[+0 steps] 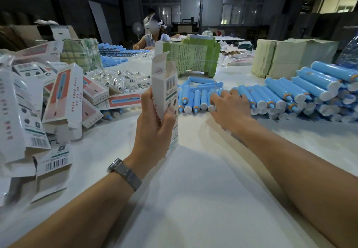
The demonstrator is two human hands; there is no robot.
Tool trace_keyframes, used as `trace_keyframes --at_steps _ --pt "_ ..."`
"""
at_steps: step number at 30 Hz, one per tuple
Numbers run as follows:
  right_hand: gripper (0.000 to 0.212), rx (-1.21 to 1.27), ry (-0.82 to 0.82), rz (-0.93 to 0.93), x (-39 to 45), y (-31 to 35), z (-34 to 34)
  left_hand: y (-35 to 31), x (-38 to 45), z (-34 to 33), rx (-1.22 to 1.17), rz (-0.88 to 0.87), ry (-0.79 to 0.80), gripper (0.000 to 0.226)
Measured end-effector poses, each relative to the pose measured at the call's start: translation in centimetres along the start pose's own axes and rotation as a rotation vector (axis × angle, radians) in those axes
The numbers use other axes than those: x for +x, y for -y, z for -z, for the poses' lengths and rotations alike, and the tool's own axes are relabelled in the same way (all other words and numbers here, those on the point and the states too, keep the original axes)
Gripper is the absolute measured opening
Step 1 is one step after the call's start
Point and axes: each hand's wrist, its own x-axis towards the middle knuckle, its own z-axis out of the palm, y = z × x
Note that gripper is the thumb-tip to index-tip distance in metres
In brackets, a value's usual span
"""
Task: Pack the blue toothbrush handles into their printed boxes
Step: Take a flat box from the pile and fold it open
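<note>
Upright in the middle of the desk (193, 189), a printed box (165, 91) is standing on end with its top flaps open, and the left hand (155, 123) is grasping it around the lower half, fingers curled over one face and thumb on the narrow side. A metal-band watch (125, 172) is sitting on that wrist. Just beside the box, the right hand (228, 108) is lying with relaxed, spread fingers on the row of blue toothbrush handles (195, 100); its grip is released, the fingertips touching the handles without closing on one. More blue handles (310, 89) are lying stacked toward the right edge of the desk. Along the left edge, a heap of flat and half-folded boxes (62, 96) is piling up. Toward the far edge, another person (153, 34) is sitting behind a green bundle of cartons (193, 56).
</note>
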Motion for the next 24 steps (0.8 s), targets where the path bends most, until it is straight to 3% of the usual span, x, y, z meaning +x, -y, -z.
trace_keyframes --at_steps 3,6,8,11,13,15,19,24 --pt "0.014 0.030 -0.093 -0.023 0.1 0.0 1.0 0.4 0.0 0.0 0.013 -0.012 0.002 0.031" --pt "0.021 0.208 -0.038 -0.147 0.3 -0.2 2.0 0.6 0.0 0.1 0.022 0.001 0.001 0.024" --pt "0.022 0.632 0.024 -0.321 0.6 0.2 3.1 0.5 0.0 0.1 0.031 0.008 0.008 0.019" --pt "0.024 1.532 0.131 -0.525 0.8 1.6 5.3 0.2 0.0 0.3 0.081 -0.001 -0.004 0.018" --pt "0.015 2.005 0.231 -0.547 0.5 2.8 7.2 0.0 0.0 0.5 0.134 -0.021 -0.045 0.019" --pt "0.023 2.271 0.278 -0.419 0.2 3.7 8.8 -0.2 0.1 0.9 0.200 -0.038 -0.100 0.021" --pt "0.028 2.175 0.163 -0.012 -0.5 4.6 11.6 -0.2 0.3 1.4 0.281 -0.048 -0.147 0.028" --pt "0.008 1.920 -0.112 0.000 -1.4 5.2 13.4 0.0 0.3 1.3 0.317 -0.058 -0.097 0.031"
